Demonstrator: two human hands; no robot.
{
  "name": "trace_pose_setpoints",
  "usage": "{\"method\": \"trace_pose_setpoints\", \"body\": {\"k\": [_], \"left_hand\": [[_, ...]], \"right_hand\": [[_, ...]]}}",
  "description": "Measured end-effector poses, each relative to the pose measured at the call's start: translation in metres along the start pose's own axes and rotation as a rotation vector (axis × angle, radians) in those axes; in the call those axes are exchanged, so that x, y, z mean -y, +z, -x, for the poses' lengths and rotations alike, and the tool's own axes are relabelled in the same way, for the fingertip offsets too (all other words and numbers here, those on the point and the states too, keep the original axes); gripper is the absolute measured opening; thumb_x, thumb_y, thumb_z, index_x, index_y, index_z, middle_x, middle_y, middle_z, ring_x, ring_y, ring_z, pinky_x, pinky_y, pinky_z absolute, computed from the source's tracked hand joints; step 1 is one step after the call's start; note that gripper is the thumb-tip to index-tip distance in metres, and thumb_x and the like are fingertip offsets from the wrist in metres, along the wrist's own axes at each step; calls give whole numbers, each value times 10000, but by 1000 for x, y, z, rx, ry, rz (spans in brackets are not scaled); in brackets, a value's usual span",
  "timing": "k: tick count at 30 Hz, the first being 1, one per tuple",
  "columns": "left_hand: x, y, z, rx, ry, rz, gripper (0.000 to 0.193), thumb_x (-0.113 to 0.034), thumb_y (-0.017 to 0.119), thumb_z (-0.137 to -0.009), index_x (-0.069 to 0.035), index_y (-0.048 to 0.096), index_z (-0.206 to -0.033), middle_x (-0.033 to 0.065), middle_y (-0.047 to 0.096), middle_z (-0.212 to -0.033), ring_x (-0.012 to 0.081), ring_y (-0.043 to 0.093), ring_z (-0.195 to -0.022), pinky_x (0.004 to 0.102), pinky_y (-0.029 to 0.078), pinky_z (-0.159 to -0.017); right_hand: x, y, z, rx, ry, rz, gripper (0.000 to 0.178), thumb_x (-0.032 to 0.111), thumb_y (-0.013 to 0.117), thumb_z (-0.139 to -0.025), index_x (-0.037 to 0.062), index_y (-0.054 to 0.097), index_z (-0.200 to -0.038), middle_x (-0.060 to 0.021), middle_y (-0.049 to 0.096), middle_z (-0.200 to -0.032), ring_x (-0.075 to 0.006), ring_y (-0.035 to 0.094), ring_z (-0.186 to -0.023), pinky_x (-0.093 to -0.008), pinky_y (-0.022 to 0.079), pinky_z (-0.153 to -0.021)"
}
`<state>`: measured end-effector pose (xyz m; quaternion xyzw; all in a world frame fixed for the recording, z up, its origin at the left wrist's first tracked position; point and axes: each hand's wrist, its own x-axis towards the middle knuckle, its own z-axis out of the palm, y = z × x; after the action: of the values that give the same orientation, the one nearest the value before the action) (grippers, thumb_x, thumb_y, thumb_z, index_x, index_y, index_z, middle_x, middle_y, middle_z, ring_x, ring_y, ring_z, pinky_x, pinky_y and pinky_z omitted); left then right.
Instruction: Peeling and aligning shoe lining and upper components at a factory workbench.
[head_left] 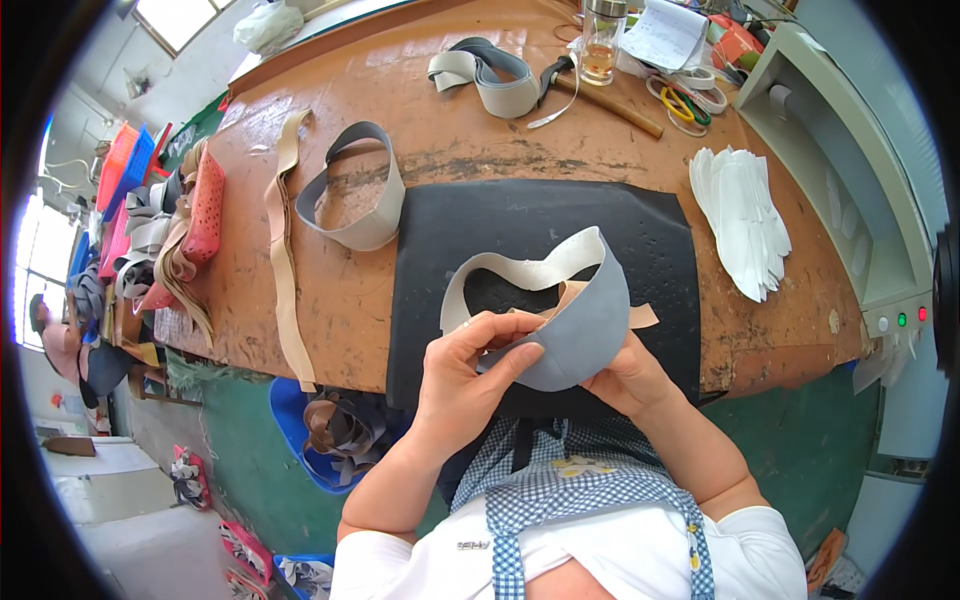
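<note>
A wide loop of grey-blue leather-like band [585, 330] with a pale inner side is in my hands, above a black mat [430, 225] on the bench. My left hand [468, 375] pinches its near left edge between thumb and fingers. Around the right side, my right hand [635, 378] grips the same band, its fingers partly hidden behind it. A thin tan strip [643, 317] shows inside the loop and sticks out to the right; whether a hand holds it, I cannot tell.
Left of the mat are a grey loop [372, 220] and long tan strips [287, 250]. Coiled bands [508, 95], a hammer [620, 108] and a glass jar [600, 55] lie or stand behind. White pieces [738, 220] and a machine [890, 270] are right; a blue bin [290, 435] stands below.
</note>
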<state>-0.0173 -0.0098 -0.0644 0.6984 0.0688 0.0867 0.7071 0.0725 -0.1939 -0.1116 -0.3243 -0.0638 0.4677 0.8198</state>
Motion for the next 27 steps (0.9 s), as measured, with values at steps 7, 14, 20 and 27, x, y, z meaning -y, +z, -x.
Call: {"method": "trace_pose_setpoints", "body": {"k": [7, 14, 20, 27], "left_hand": [[2, -2, 0, -18, -64, 2, 172, -31, 729, -878, 4, 708, -1045, 40, 700, -920, 105, 635, -860, 260, 510, -832], [-2, 2, -1, -106, 191, -501, 80, 29, 719, -849, 15, 682, -920, 45, 645, -1019, 99, 547, -923, 268, 439, -876], [2, -4, 6, -39, -39, -190, 124, -31, 678, -902, 8, 608, -997, 26, 608, -921, 107, 516, -864, 253, 432, -821], [0, 1, 7, 10, -56, -215, 155, -31, 712, -881, 15, 673, -1024, 24, 613, -898, 111, 508, -882, 259, 425, -795]], "right_hand": [[4, 5, 0, 7, -14, 14, 451, 59, 702, -876, 53, 520, -1289, -63, 603, -1209, -157, 642, -1089, -312, 570, -902], [-16, 2, 3, -385, -513, 479, 386, 39, 656, -902, 32, 531, -1267, -50, 604, -1236, -165, 632, -1094, -319, 521, -948], [19, 20, 6, 115, -197, 7, 492, 63, 680, -881, 12, 498, -1336, -99, 571, -1323, -198, 592, -1179, -353, 478, -1019], [27, 17, 3, -187, -126, 149, 360, 55, 722, -861, -10, 611, -1197, -99, 699, -1090, -175, 681, -972, -332, 550, -886]]}}
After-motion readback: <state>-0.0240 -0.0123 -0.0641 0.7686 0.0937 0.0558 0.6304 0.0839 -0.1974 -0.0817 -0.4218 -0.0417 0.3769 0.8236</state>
